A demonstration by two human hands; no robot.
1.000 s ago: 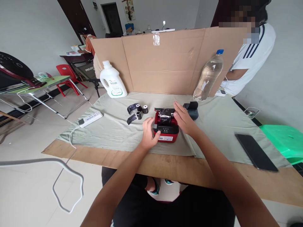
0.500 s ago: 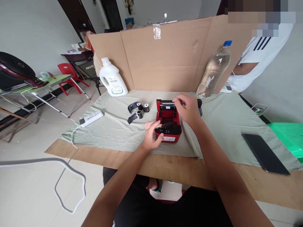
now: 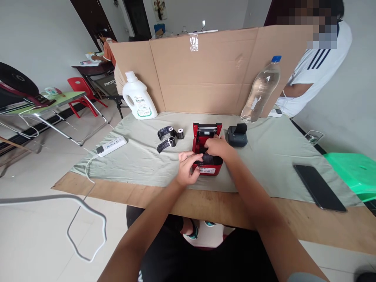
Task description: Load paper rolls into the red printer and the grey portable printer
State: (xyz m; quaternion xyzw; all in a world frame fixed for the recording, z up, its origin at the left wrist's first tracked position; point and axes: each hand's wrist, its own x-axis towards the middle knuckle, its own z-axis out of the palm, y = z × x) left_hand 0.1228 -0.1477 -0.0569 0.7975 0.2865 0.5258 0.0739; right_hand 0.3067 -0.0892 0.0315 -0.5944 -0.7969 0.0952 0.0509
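Observation:
A red and black label printer stands near the table's front edge with its lid raised at the back. At the printer's front left corner is my left hand, its fingers over the top edge and its thumb on the front side. My right hand reaches into the open compartment with bent fingers; the fingertips and whatever they may hold are hidden. A dark strip lies across the front top of the printer, close to my left fingertips. Left of the printer are several black label rolls, two with unrolled tails.
A small dark device sits right of the printer. Behind stand a white jug, a water bottle and a cardboard screen. A power strip lies left, a phone right. A person in white is behind the screen.
My right hand has moved from the raised lid down into the printer's compartment, which uncovers the small dark device. My left hand has stayed at the front left corner.

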